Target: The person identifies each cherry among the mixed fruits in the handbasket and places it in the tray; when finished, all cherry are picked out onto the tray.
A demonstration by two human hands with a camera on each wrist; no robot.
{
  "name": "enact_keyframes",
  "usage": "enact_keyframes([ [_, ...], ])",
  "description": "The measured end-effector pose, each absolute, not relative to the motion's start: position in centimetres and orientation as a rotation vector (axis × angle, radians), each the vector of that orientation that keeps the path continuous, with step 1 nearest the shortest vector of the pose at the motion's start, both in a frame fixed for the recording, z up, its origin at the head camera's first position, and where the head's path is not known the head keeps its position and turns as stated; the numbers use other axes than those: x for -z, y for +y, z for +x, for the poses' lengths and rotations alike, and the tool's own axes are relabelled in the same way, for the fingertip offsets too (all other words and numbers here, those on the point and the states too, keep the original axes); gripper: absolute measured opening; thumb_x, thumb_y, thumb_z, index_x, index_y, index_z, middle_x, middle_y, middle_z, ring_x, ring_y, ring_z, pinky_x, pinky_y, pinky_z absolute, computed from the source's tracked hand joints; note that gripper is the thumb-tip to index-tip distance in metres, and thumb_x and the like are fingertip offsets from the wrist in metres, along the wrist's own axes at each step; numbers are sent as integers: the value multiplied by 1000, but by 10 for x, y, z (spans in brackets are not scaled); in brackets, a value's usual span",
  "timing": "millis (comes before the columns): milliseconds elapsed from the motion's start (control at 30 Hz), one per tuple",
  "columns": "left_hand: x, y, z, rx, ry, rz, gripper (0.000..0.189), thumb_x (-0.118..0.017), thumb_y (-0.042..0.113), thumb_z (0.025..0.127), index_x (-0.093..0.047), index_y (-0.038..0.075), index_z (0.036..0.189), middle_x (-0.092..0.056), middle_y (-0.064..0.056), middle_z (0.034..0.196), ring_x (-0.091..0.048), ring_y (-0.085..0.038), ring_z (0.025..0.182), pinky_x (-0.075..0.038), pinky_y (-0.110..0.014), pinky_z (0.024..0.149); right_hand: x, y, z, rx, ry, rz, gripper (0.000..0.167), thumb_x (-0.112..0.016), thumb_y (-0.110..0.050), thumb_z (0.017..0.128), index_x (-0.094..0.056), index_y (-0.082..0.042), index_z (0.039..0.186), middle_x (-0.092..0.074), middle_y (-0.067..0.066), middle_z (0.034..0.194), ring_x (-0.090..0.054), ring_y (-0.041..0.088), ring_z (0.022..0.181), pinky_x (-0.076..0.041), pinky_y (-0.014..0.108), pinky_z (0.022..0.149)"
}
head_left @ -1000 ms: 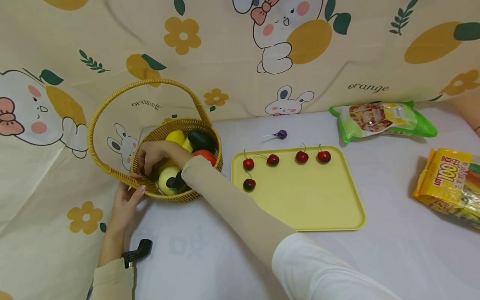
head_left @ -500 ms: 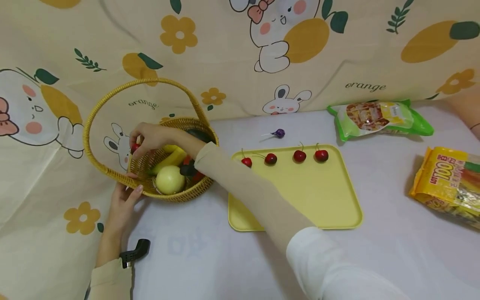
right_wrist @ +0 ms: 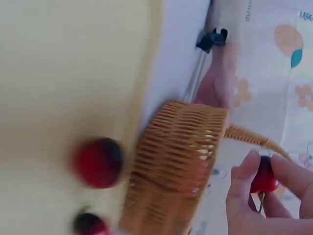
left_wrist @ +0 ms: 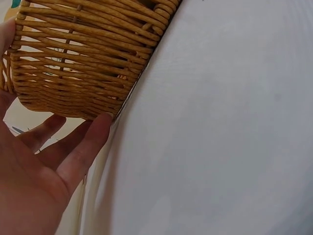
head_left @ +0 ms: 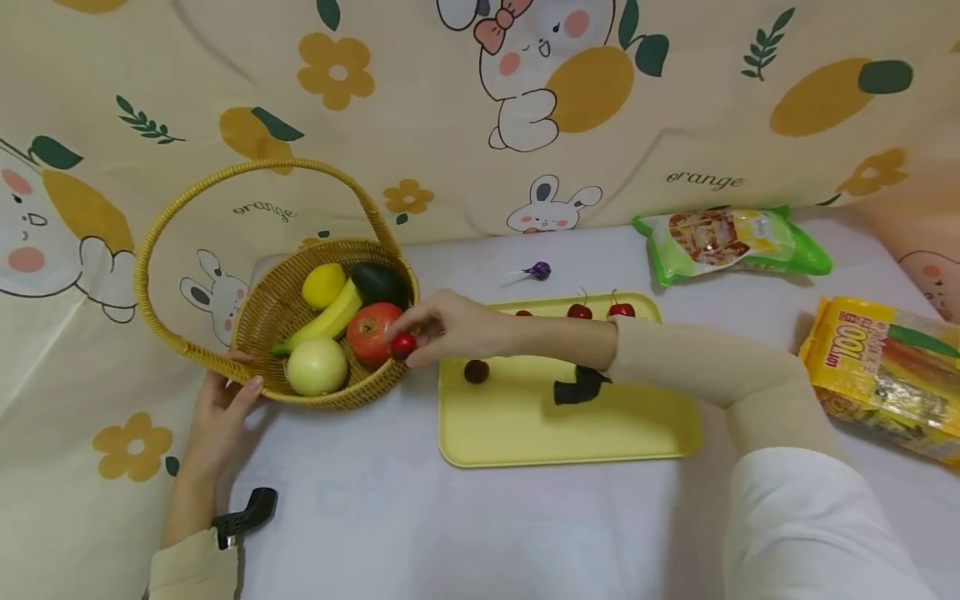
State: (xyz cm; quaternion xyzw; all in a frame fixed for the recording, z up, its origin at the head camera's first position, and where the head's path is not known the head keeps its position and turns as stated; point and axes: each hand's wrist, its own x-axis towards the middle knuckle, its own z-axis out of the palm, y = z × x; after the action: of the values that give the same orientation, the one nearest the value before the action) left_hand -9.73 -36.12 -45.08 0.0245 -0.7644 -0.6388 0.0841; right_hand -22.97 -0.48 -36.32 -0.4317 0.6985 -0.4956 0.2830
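Observation:
My right hand (head_left: 468,329) pinches a dark red cherry (head_left: 402,346) between thumb and fingers, at the right rim of a wicker basket (head_left: 322,403). Its short green stem points away from the fingertips in the right wrist view. Inside the basket lie a lemon (head_left: 324,286), a banana (head_left: 327,319), a dark green avocado-like fruit (head_left: 380,284), a red fruit (head_left: 371,332) and a pale round fruit (head_left: 317,367). My left hand (head_left: 216,417) holds the basket's left side; fingertips (left_wrist: 100,128) press its lower wall in the left wrist view.
Right of the basket lies a yellow tray (head_left: 570,442) with several cherries, partly hidden by my right forearm. A purple lollipop (head_left: 540,270) lies behind it. Farther right are a green snack bag (head_left: 738,242) and a yellow snack package (head_left: 885,367). A printed cloth hangs behind.
My right hand has come up from inside the basket with a cherry and swung right to the basket's right rim. My left hand keeps its hold; the head view has shifted slightly.

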Motion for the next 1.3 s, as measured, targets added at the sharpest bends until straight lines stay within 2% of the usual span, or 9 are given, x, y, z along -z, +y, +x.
enact_keyframes([
  [133,450,-363,-99,1908,-2271,68,34,-53,5,102,-44,13,134,-38,-8,139,-53,-7,114,-51,-12,84,378,43,-227,1380,1981,-1073,30,-77,-7,86,-67,-2,115,-70,4,94,-62,22,75,-53,26,67],
  [267,450,-363,-97,1899,-2258,51,34,-53,2,101,-45,12,133,-39,-7,138,-53,-7,115,-50,-12,84,392,77,-226,1383,2118,-1018,25,-81,-9,83,-65,-5,102,-68,2,95,-61,20,76,-54,29,71],
  [367,452,-364,-96,1904,-2239,35,34,-51,-1,101,-44,11,132,-40,-6,136,-52,-8,115,-50,-11,85,398,93,-225,1307,2173,-996,22,-80,-7,83,-67,-5,101,-67,2,95,-60,18,77,-54,29,72],
  [667,454,-367,-92,1900,-2229,28,35,-51,-2,101,-44,10,133,-41,-5,136,-52,-8,115,-50,-12,85,412,109,-223,1060,2311,-910,17,-83,-14,82,-72,-4,92,-65,-1,79,-54,13,68,-45,22,61],
  [900,453,-367,-92,1887,-2250,72,35,-53,3,101,-45,13,134,-36,-11,141,-49,-9,118,-47,-10,88,422,109,-226,1014,2343,-921,16,-85,-16,80,-72,-7,85,-63,-3,72,-51,12,66,-42,22,59],
  [1033,452,-368,-92,1889,-2254,65,36,-53,3,102,-44,12,136,-35,-11,142,-49,-9,119,-47,-10,88,422,109,-225,1016,2352,-883,23,-85,-15,80,-71,-3,93,-62,0,74,-53,13,69,-45,24,62],
  [1133,452,-369,-89,1890,-2262,70,39,-52,3,102,-42,11,139,-34,-10,144,-48,-8,120,-47,-10,88,422,110,-224,1026,2353,-859,33,-85,-14,80,-69,3,103,-62,2,78,-54,14,71,-47,25,66],
  [1300,447,-366,-87,1830,-2306,76,54,-54,2,101,-34,15,150,-30,-13,149,-49,-7,119,-48,-10,86,416,115,-221,1055,2362,-846,42,-84,-10,79,-65,7,113,-62,4,78,-57,15,71,-50,25,67],
])
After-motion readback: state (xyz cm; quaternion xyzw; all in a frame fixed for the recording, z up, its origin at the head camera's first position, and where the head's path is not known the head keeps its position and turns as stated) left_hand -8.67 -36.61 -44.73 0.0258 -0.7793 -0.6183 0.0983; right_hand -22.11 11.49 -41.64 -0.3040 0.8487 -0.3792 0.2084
